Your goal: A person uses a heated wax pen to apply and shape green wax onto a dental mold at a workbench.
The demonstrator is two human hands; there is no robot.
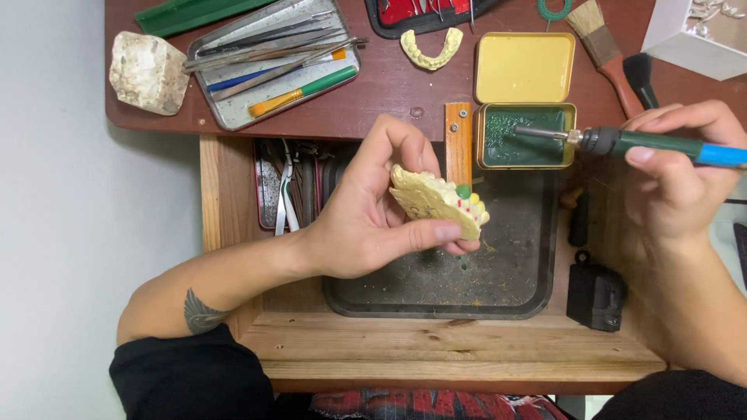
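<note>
The right edge of the picture cuts off the blue end of the heated wax tool [661, 145], and the fingers of the left hand [366, 222] cover the underside of the dental cast [437, 202], so how it looks there I cannot tell. The tools inside the open drawer [292, 187] lie in shadow and are hard to make out.

The left hand is turned palm up over the dark tray [506, 272], with thumb and fingers clamped on the pale yellow cast, which carries some green and red wax at its front. The forearm comes in from the lower left. The right hand [673, 175] is closed around the green and blue handle like around a pen; its metal tip rests in the green wax of the small open tin [525, 136] on the desk edge, just beyond the tray.
</note>
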